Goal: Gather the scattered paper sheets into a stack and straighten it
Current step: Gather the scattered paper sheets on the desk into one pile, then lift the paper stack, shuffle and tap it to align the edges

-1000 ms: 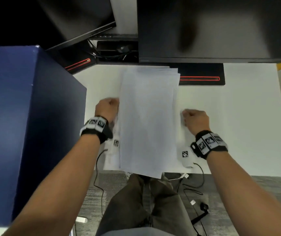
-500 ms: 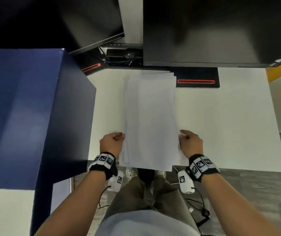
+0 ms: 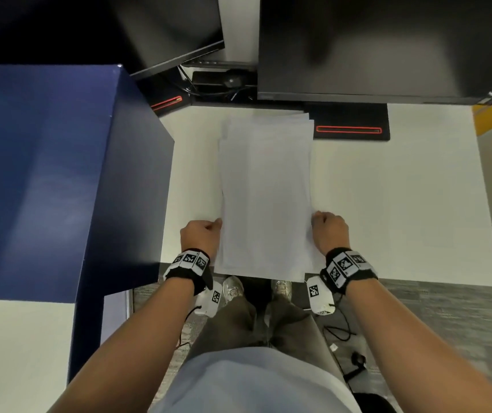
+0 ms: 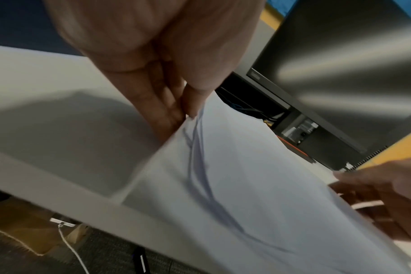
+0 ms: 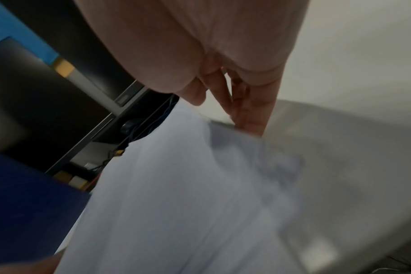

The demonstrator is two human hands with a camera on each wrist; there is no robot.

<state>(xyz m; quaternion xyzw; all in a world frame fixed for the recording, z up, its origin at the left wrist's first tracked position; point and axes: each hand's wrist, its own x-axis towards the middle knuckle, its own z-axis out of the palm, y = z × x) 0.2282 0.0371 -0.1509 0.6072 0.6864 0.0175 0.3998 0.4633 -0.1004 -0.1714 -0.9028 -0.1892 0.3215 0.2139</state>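
While my left hand [image 3: 201,238] pinches the left edge of the paper stack [image 3: 265,198] near its closest corner, thumb on top and fingers [image 4: 157,103] tucked beneath the sheets, my right hand [image 3: 329,232] takes the opposite edge at the same height, its fingers [image 5: 246,109] curled down under the right side. So the stack lies between my two grips, its near end just overhanging the front edge of the white desk [image 3: 387,204] and most of its length running away from me. Farther along the stack, the sheets fan slightly at the far end, their corners not quite lined up. Left of the stack stands a dark blue cabinet [image 3: 60,174]; beyond the stack's far end sit a red-trimmed monitor base [image 3: 350,126] and, above it, the black monitor [image 3: 387,46].
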